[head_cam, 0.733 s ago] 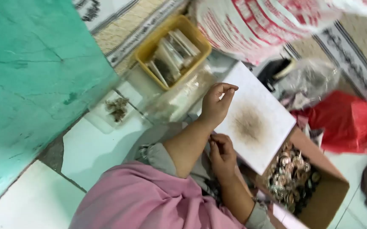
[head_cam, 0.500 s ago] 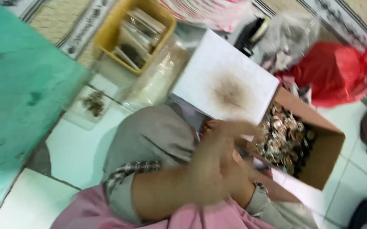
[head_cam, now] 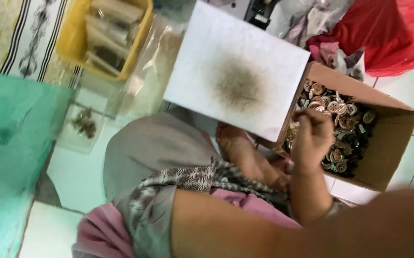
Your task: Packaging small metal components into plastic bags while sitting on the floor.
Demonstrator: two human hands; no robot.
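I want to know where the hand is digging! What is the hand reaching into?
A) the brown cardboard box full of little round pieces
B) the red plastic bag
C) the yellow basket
A: the hand is down among the small round pieces inside the cardboard box.

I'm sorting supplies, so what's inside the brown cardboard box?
The brown cardboard box holds a heap of small round buttons, tan and dark. One hand reaches in, covering some; the white stained board hides the box's left edge.
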